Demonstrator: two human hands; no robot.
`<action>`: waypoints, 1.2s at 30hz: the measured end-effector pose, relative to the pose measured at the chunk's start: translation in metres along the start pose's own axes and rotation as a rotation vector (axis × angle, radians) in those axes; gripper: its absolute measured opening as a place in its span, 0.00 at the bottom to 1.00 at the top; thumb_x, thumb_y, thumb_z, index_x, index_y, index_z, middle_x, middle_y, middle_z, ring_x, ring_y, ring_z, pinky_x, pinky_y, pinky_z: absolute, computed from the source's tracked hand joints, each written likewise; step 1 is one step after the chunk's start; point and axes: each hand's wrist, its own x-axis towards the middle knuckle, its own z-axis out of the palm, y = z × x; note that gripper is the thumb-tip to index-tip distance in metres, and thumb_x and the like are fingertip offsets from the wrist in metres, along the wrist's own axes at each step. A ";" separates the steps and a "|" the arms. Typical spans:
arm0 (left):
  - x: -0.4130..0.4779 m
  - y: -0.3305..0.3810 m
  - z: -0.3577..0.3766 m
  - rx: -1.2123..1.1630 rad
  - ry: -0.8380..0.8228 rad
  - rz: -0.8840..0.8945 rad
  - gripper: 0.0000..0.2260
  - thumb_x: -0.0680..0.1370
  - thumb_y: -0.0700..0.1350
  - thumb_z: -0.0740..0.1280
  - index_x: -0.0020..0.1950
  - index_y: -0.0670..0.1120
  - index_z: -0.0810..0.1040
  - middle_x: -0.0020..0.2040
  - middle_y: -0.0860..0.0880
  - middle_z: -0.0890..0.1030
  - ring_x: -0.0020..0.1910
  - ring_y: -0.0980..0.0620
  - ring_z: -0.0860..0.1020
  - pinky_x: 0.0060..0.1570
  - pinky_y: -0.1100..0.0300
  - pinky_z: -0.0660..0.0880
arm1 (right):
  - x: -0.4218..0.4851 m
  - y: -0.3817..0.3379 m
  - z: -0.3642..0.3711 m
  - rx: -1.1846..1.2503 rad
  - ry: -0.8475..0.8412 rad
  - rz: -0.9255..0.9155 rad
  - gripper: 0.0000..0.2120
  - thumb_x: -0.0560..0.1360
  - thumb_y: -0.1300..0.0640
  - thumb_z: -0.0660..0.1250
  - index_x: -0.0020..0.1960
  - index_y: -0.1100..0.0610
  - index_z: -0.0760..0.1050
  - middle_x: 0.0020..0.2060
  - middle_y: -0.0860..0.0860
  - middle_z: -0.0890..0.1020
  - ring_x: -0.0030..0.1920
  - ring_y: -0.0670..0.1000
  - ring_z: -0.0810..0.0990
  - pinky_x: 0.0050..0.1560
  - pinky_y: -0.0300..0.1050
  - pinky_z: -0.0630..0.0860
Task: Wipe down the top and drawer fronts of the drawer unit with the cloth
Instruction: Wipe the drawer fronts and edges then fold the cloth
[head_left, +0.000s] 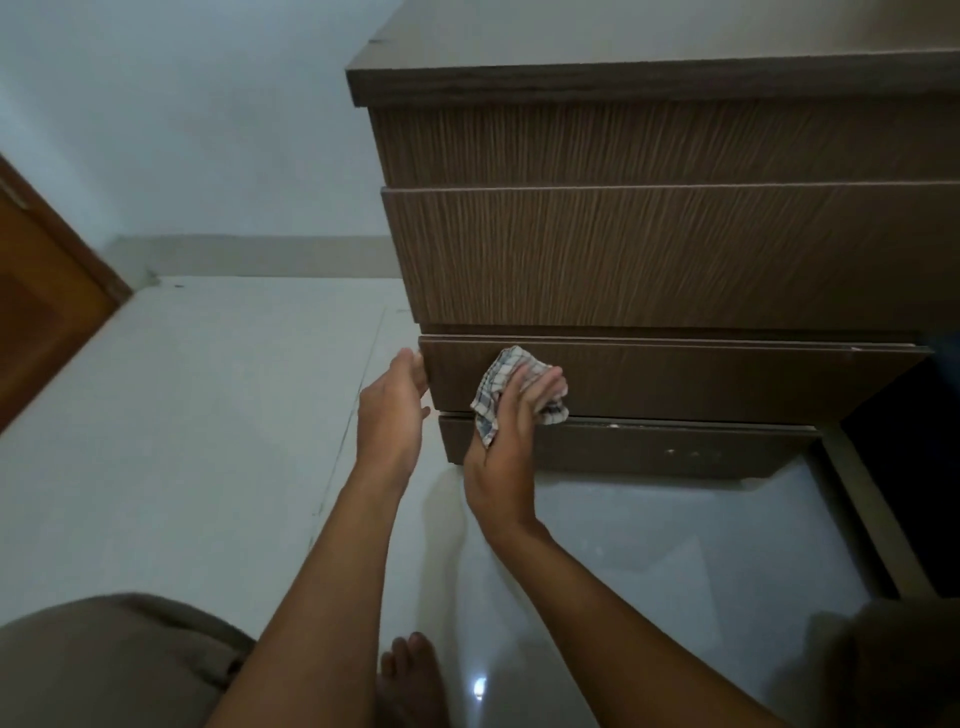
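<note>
A brown wood-grain drawer unit (649, 249) fills the upper right of the head view, with its top (675, 31) at the frame's upper edge and several drawer fronts below. My right hand (506, 447) presses a crumpled checked cloth (506, 371) against the left part of the third drawer front (701, 382), which stands slightly pulled out. My left hand (392, 415) rests against that drawer's left edge, fingers extended, holding nothing. The lowest drawer front (649, 447) sits just under the cloth.
Pale glossy floor tiles (197, 415) spread left and below the unit. A brown wooden door (41, 301) stands at the far left, a light wall (182, 130) behind. My knees and a bare foot (410, 675) are at the bottom. A dark gap (914, 467) lies right of the unit.
</note>
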 end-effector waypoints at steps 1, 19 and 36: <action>0.000 0.001 -0.002 0.012 -0.014 -0.003 0.21 0.83 0.54 0.50 0.62 0.48 0.79 0.54 0.54 0.79 0.60 0.53 0.77 0.65 0.53 0.70 | -0.001 -0.004 0.005 -0.008 -0.045 -0.015 0.46 0.77 0.68 0.62 0.75 0.47 0.31 0.73 0.44 0.25 0.75 0.52 0.28 0.73 0.46 0.39; 0.018 0.014 -0.022 0.200 -0.108 0.015 0.32 0.78 0.65 0.47 0.57 0.48 0.83 0.57 0.50 0.83 0.61 0.51 0.77 0.60 0.53 0.64 | -0.052 -0.026 -0.019 0.497 -0.014 0.295 0.30 0.77 0.69 0.59 0.73 0.47 0.60 0.71 0.49 0.70 0.71 0.47 0.69 0.70 0.49 0.69; 0.009 0.017 -0.025 0.119 -0.163 -0.005 0.24 0.83 0.57 0.46 0.49 0.52 0.81 0.59 0.49 0.81 0.62 0.53 0.75 0.72 0.44 0.61 | -0.029 0.029 -0.020 -0.043 -0.392 -0.125 0.41 0.72 0.74 0.63 0.77 0.45 0.56 0.76 0.37 0.51 0.76 0.40 0.52 0.69 0.38 0.67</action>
